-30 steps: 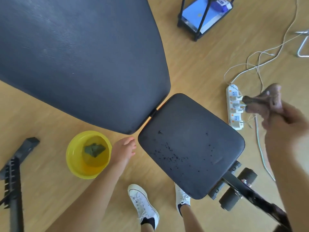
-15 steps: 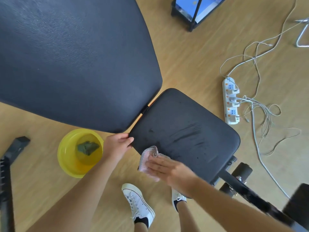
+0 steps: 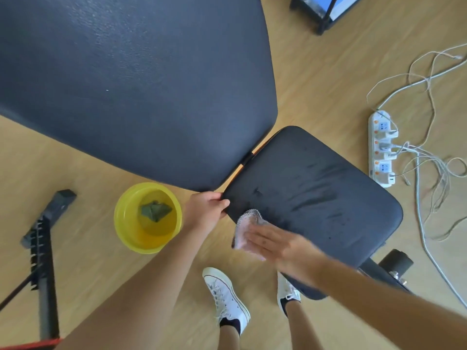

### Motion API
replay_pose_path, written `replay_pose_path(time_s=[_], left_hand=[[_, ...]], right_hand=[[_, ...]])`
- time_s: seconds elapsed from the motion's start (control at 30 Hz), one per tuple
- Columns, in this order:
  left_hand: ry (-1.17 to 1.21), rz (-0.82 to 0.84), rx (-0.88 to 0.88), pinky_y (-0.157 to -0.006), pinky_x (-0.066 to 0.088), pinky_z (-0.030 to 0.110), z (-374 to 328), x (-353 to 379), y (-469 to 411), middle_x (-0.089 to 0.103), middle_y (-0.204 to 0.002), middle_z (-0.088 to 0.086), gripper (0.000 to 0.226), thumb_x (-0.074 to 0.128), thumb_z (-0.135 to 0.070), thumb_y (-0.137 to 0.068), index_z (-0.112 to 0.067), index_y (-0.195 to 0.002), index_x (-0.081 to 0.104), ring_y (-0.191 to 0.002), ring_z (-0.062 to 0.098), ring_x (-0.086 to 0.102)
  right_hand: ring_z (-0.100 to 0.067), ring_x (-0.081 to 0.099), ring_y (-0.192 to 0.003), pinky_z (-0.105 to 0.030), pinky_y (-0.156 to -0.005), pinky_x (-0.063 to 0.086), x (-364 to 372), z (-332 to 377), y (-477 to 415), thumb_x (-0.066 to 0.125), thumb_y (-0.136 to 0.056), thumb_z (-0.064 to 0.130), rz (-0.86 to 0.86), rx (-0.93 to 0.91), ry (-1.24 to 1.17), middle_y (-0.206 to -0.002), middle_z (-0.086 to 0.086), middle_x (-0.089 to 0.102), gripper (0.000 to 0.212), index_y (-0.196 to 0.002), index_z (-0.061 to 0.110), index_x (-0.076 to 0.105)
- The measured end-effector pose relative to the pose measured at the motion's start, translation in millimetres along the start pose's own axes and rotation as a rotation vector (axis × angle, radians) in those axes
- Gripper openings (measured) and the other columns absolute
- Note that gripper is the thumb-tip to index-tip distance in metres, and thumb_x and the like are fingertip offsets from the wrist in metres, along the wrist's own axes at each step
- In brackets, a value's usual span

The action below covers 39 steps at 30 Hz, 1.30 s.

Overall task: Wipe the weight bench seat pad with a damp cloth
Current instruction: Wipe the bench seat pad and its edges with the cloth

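Barely shifted since before, right hand (image 3: 276,245) flat on cloth (image 3: 246,223), left hand (image 3: 206,210) fingers curled gripping seat pad (image 3: 328,198) corner

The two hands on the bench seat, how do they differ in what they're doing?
The left hand curls around the corner edge of the seat pad, gripping it; the right hand lies flat with fingers extended. The left hand touches the pad directly; the right hand presses a pale cloth against it. Both are bare and at the pad's near-left end.

A yellow bowl (image 3: 126,223) and white power strip (image 3: 381,147) sit on the wooden floor (image 3: 316,72).
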<state>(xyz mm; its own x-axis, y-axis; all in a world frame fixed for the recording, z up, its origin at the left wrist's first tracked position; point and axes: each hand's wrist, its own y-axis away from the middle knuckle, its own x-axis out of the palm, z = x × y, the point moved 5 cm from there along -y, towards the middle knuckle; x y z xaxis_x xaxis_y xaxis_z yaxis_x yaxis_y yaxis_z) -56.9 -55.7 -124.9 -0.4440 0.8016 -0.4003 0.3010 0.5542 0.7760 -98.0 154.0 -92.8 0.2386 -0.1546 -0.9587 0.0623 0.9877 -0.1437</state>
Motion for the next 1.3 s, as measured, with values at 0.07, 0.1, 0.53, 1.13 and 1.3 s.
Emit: replay_pose_path(time_s=[0.07,0.1,0.53,1.13,1.3], left_hand=[[-0.013,0.022,0.011,-0.088,0.063,0.049,-2,0,0,0.073,-0.095,0.009,0.041,0.079,-0.007,-0.085,0.004,-0.123,0.070,-0.095,0.031,0.075],[-0.016,0.025,0.012,-0.088,0.063,0.049,-2,-1,0,0.073,-0.094,0.008,0.040,0.080,-0.007,-0.085,0.004,-0.122,0.070,-0.095,0.031,0.075],[-0.040,0.170,-0.018,-0.091,0.062,0.047,4,-9,-4,0.077,-0.111,0.017,0.028,0.057,-0.008,-0.096,-0.020,-0.107,0.080,-0.098,0.034,0.077],[-0.037,0.185,-0.047,-0.084,0.061,0.041,3,-10,-7,0.073,-0.119,0.015,0.048,0.037,0.006,-0.096,-0.007,-0.129,0.068,-0.093,0.026,0.075],[0.011,0.202,-0.061,-0.084,0.062,0.040,3,-10,-7,0.070,-0.114,0.014,0.038,0.043,0.005,-0.098,-0.007,-0.127,0.066,-0.088,0.027,0.073]], right_hand=[[-0.022,0.063,-0.123,-0.032,-0.096,0.055,-33,-68,-10,0.036,-0.095,-0.008,-0.083,0.307,-0.107,-0.130,-0.006,0.067,0.047,-0.125,0.013,0.064],[-0.024,0.064,-0.113,-0.029,-0.092,0.051,-42,-112,-10,0.041,-0.088,-0.012,-0.071,0.597,-0.100,-0.118,-0.007,0.067,0.046,-0.118,0.016,0.063],[-0.023,0.055,-0.133,-0.036,-0.115,0.040,21,8,-27,0.050,-0.102,0.003,0.140,-0.090,-0.188,-0.126,-0.007,0.069,0.027,-0.113,0.008,0.075],[-0.016,0.053,-0.086,-0.026,-0.063,0.057,3,-28,-57,0.064,-0.072,-0.011,0.014,0.541,-0.226,-0.104,0.007,0.068,0.041,-0.095,0.020,0.076],[-0.012,0.049,-0.088,-0.019,-0.069,0.049,2,-81,-110,0.062,-0.071,-0.008,-0.146,0.838,-0.335,-0.106,0.006,0.070,0.042,-0.098,0.021,0.077]])
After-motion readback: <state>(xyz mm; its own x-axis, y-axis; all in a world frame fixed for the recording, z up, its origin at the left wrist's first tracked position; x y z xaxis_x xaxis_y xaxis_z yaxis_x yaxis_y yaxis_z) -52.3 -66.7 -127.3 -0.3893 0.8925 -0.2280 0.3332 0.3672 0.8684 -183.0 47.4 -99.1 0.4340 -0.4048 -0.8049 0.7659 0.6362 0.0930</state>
